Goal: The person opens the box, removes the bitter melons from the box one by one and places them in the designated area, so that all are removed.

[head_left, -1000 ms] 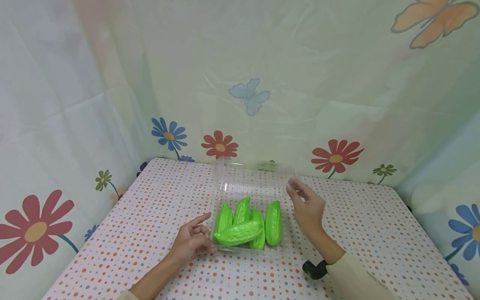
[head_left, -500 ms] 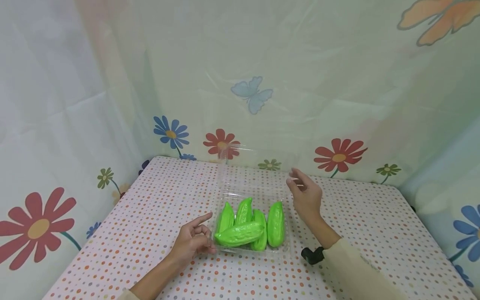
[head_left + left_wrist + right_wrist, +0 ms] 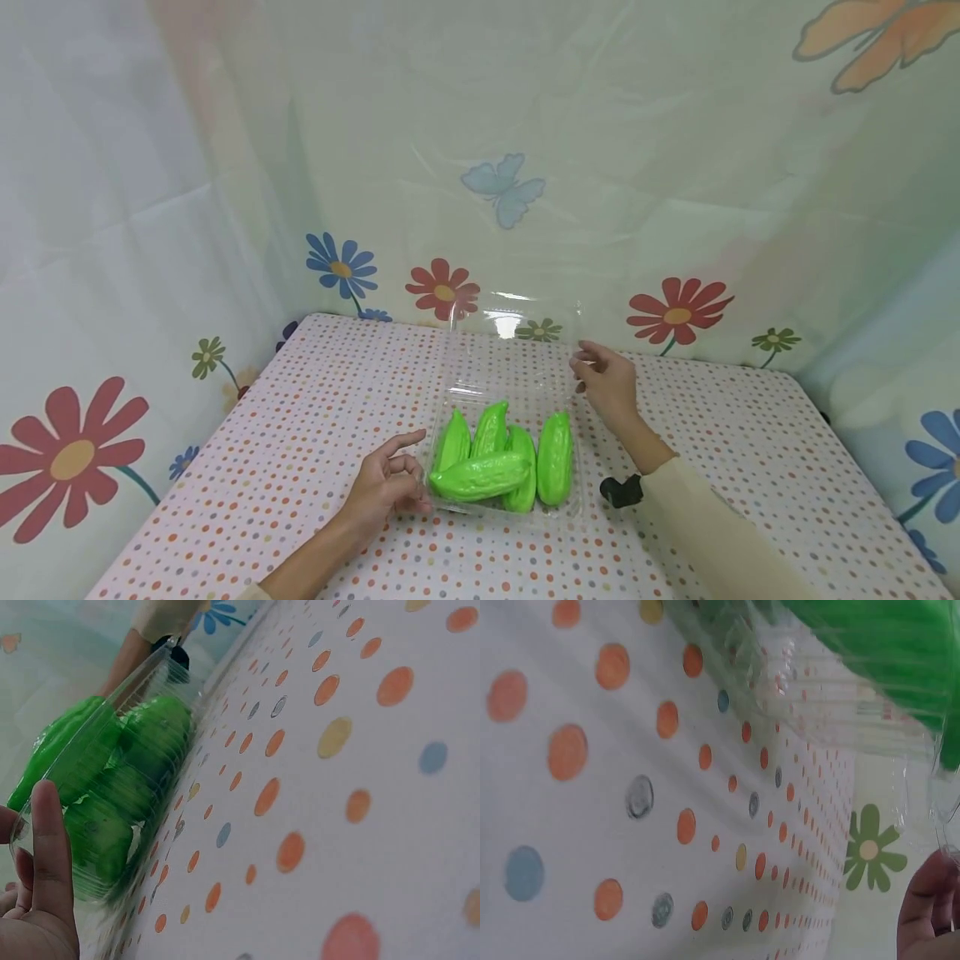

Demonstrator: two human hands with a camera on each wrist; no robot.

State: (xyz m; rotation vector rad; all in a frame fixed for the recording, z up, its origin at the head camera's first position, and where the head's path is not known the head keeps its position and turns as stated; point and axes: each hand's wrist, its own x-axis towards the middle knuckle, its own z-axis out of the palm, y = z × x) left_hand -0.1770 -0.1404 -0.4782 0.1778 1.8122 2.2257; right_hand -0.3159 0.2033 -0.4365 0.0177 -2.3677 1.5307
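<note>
The clear lid (image 3: 510,354) has swung, tilted upward, long axis left-right.

Head view: forward and down over the tabletop (image 3: 225,500). Left and right wrist views: close, low, tilted; shared box (image 3: 847,720) upper left and upper right, respectively.

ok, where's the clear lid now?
Near the centre of the head view: the clear lid is raised behind the bitter melons, right edge at the right hand.
</note>
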